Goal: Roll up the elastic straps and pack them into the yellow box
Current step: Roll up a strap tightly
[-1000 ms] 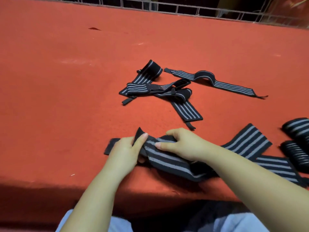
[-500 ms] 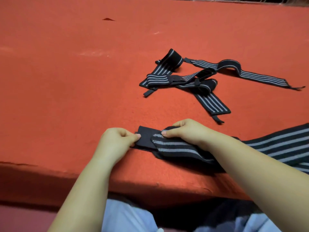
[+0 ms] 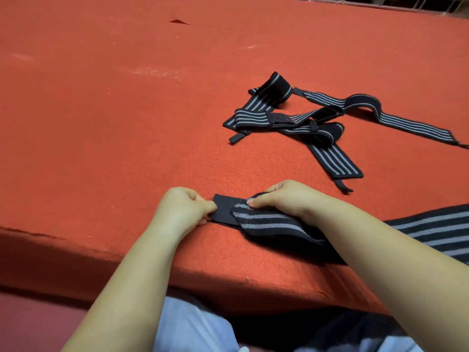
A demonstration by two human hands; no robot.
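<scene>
With left hand (image 3: 181, 212) fingers pinching the plain black end of the strap (image 3: 266, 222) at the counter (image 3: 101, 148) edge and right hand (image 3: 284, 199) fingers pressing the fold, best rolled tight, edges aligned.

The desk (image 3: 106, 138) is covered in a red felt-like cloth that wraps over its near edge, with pale scuff marks and a small dark fleck toward the far side. A black strap with grey stripes (image 3: 269, 224) lies flat at the near edge, running off to the right. Farther back, right of centre, a loose tangle of striped straps (image 3: 299, 123) lies unrolled, one long strap (image 3: 396, 120) trailing right.
</scene>
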